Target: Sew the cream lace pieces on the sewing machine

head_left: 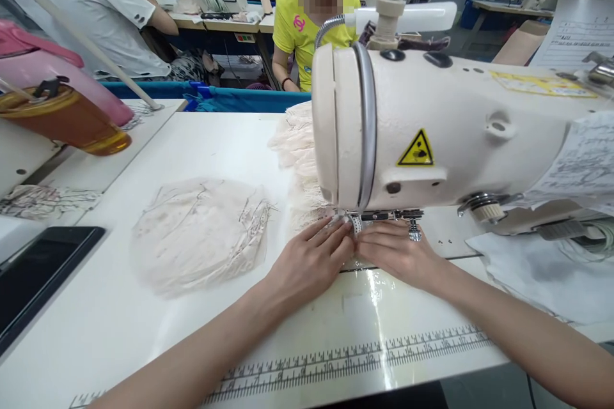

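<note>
My left hand point(309, 262) and my right hand point(396, 250) lie side by side on the white table, fingertips meeting right under the needle area of a cream sewing machine point(451, 128). Both hands press a small pale lace piece point(352, 225) flat at the presser foot, fingers stretched forward and close together. Most of that piece is hidden under my fingers and the machine head. More pale lace point(295, 140) is bunched behind the machine head.
A flat stack of pale lace pieces point(199, 233) lies left of my hands. A dark tablet point(38, 275) sits at the left edge, an amber bottle point(67, 118) beyond it. A printed ruler point(350, 358) runs along the table front. Other people sit at machines behind.
</note>
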`<control>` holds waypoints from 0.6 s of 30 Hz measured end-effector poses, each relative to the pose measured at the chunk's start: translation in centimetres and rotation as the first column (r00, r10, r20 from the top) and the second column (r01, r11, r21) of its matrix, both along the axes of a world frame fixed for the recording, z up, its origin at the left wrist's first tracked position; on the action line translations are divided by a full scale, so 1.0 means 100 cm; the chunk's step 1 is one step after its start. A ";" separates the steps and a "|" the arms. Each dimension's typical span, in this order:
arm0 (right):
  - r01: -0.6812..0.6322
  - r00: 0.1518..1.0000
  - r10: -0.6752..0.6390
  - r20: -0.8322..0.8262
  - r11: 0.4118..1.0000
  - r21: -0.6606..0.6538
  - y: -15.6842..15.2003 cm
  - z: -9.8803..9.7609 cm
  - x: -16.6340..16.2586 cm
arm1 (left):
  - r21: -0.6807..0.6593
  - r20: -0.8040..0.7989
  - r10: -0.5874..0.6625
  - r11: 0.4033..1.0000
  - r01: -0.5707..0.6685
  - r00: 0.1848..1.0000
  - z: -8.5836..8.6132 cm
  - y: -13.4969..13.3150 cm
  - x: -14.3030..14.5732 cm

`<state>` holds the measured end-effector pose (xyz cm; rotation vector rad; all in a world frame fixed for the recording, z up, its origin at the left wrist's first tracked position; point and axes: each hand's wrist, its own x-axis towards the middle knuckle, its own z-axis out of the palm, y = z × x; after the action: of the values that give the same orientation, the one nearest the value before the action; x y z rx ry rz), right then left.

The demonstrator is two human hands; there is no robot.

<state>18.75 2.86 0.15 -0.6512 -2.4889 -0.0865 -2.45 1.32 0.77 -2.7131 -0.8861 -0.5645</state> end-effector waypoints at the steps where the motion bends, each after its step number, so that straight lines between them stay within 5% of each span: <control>1: -0.008 1.000 0.007 -0.011 1.000 -0.016 0.000 -0.002 -0.001 | 0.006 -0.003 0.003 1.000 -0.003 1.000 0.000 0.001 0.000; 18: 0.075 0.997 -0.076 0.000 0.982 -0.174 0.001 -0.008 -0.003 | -0.007 -0.065 0.121 0.993 -0.122 0.991 -0.007 0.005 -0.004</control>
<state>18.42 2.96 -0.60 -0.8175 -2.4841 0.1054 -2.82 1.84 0.05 -2.6478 -1.0315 -0.4467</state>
